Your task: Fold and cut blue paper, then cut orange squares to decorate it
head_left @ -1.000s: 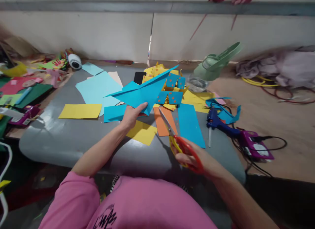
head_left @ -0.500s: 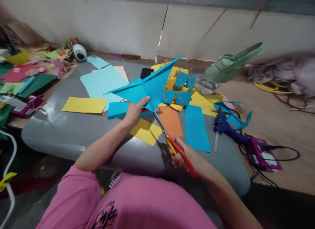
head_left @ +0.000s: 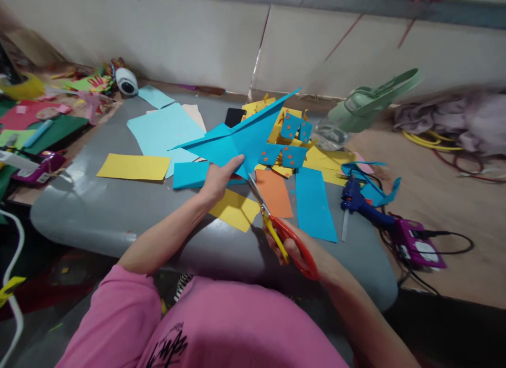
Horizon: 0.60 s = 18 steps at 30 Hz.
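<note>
Pinched in my left hand (head_left: 219,181) is a large folded sheet of blue paper (head_left: 237,141), its pointed ends spread to the left and to the upper right. My right hand (head_left: 290,244) grips scissors (head_left: 284,233) with red and yellow handles. Their blades are parted at the paper's lower corner, just right of my left thumb. Below and around the paper lie an orange paper piece (head_left: 274,191), a yellow paper piece (head_left: 237,210) and a blue rectangle (head_left: 316,204). Partly hidden behind the held paper is a yellow and blue paper construction with orange spots (head_left: 292,125).
A blue glue gun (head_left: 358,202) with cables lies at the right beside a purple box (head_left: 419,244). Behind it stands a bottle with a green top (head_left: 359,107). Light blue sheets (head_left: 166,131) and a yellow strip (head_left: 134,166) lie left on the grey surface (head_left: 87,199).
The scissors have opened: their handles and blades are wider apart at the paper's lower corner. My left hand keeps its hold on the blue paper. The view has shifted slightly.
</note>
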Each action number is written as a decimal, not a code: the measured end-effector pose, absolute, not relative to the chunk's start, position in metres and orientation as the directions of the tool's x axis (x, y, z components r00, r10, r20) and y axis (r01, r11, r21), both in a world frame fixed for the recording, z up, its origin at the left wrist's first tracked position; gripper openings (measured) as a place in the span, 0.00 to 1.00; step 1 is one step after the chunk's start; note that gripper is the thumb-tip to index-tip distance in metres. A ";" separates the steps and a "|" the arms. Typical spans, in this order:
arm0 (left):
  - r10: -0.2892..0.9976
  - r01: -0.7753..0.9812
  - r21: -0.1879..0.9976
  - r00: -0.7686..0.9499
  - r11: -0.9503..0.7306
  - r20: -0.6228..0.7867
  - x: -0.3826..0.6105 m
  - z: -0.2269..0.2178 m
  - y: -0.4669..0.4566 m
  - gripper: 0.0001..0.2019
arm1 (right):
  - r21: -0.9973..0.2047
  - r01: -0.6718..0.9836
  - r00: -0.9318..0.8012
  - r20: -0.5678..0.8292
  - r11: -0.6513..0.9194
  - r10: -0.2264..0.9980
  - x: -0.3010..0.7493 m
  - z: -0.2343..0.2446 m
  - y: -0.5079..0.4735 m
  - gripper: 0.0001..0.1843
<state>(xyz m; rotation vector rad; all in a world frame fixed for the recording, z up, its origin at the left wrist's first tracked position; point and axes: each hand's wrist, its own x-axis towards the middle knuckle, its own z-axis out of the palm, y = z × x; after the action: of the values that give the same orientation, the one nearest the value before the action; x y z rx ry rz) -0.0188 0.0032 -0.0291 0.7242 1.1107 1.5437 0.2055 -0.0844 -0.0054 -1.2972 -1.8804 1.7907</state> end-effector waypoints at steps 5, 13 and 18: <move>0.959 -0.369 0.929 -0.269 -0.014 -0.092 -0.017 -0.029 0.002 0.21 | -0.911 0.328 -0.596 -0.404 -0.248 0.694 0.206 -0.023 -0.081 0.40; 0.955 -0.379 0.925 -0.271 0.007 -0.118 -0.016 -0.027 0.001 0.21 | -0.909 0.366 -0.591 -0.393 -0.200 0.704 0.197 0.002 -0.083 0.40; 0.958 -0.406 0.914 -0.266 -0.006 -0.111 -0.014 -0.024 0.000 0.22 | -0.907 0.393 -0.595 -0.379 -0.155 0.709 0.193 0.004 -0.083 0.40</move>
<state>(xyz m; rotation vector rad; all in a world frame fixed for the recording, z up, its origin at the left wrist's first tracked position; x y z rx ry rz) -0.0144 -0.0001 -0.0243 0.7063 1.1129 1.5401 0.1932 -0.0826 0.0044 -1.2570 -1.8566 1.8204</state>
